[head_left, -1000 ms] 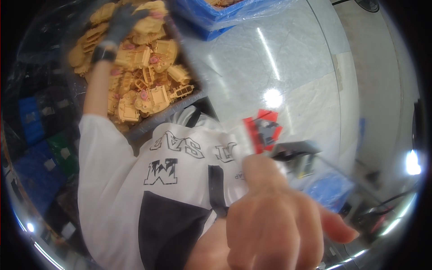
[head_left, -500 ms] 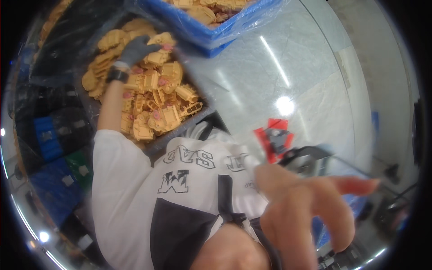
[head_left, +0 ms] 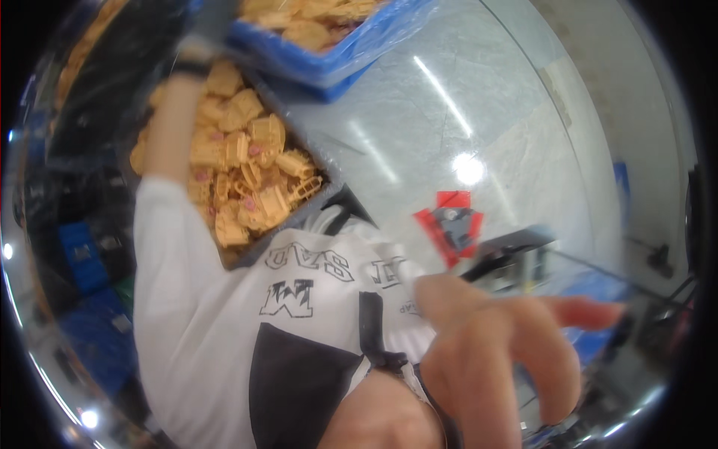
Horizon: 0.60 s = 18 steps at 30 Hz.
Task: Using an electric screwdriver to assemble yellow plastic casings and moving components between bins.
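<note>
My left hand (head_left: 209, 26), in a dark grey glove with a black band at the wrist, reaches to the far left. It is smeared by motion beside the corner of a blue crate (head_left: 329, 91), so its fingers cannot be made out. Below that forearm lie tan plastic parts (head_left: 265, 206), some with pinkish spots, heaped in a dark grey bin (head_left: 329, 179). My bare right hand (head_left: 501, 344) is raised close to the camera at the lower right. Its fingers are bent but spread apart, and nothing shows between them.
More tan parts (head_left: 307, 34) fill the plastic-lined blue crate at the back. On the grey surface (head_left: 404, 127) stands a red and dark grey fixture (head_left: 455, 226), with a black and metal device (head_left: 520, 251) beside it. Dark, blue bins (head_left: 82, 251) line the left.
My left hand has left the tan parts in the grey bin and moved farther away, toward the blue crate's corner. The right hand keeps nearly the same pose.
</note>
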### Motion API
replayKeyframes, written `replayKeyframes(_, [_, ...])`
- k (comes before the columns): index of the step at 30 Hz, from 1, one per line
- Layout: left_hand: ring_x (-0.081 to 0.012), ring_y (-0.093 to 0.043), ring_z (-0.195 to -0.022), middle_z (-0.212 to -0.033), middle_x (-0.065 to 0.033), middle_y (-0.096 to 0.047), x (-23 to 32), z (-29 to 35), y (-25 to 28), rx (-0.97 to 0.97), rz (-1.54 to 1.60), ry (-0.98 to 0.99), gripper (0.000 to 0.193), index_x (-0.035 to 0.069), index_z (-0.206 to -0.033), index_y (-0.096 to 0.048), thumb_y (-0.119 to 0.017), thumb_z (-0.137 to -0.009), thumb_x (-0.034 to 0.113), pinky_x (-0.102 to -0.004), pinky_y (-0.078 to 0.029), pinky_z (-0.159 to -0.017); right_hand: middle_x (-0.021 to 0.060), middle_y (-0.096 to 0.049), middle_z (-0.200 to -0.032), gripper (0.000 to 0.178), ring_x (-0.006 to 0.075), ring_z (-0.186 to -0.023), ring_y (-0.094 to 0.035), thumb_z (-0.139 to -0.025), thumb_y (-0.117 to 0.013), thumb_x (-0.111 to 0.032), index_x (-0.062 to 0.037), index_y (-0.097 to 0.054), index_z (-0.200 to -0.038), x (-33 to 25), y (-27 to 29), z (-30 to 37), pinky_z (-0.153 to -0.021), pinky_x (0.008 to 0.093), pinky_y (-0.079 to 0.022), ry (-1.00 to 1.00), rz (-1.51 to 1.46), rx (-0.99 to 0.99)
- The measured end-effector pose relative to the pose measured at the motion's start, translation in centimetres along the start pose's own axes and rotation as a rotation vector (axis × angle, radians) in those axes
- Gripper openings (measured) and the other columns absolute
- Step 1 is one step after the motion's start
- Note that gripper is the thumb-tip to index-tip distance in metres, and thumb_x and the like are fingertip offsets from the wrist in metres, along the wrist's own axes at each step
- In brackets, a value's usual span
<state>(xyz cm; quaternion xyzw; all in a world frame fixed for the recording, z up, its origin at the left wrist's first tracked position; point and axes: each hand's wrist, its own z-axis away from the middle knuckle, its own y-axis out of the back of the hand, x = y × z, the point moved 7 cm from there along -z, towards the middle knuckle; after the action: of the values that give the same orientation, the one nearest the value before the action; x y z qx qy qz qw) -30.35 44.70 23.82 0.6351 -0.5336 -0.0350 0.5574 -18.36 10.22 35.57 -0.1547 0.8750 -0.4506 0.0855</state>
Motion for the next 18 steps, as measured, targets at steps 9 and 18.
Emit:
replayKeyframes(9, [-0.0220, -0.052, -0.108, -0.120, -0.0136, -0.053, -9.9, 7.4, 1.9, -0.176, 0.282, 0.279, 0.065, 0.005, -0.126, -0.045, -0.073, -0.072, 0.030, -0.0315, -0.043, -0.091, 0.0261, -0.049, -0.106, 0.055, 0.0220, -0.060, -0.057, -0.090, -0.034, -0.050, -0.0006, -0.057, -0.082, 4.0, 3.2, 2.2, -0.060, 0.0299, -0.047, 0.043, -0.255, 0.006])
replayKeyframes(18, [-0.0295, -0.049, -0.111, -0.119, -0.0187, -0.051, -8.0, 29.4, -3.7, 0.202, -0.297, 0.556, 0.072, 0.006, -0.124, -0.044, -0.076, -0.065, 0.031, -0.0362, -0.041, -0.091, 0.0313, -0.038, -0.122, 0.043, 0.0241, -0.078, -0.060, -0.091, -0.043, -0.036, 0.0047, -0.056, -0.094, 4.6, 3.2, 1.7, -0.092, 0.0358, -0.044, -0.038, -0.271, -0.289])
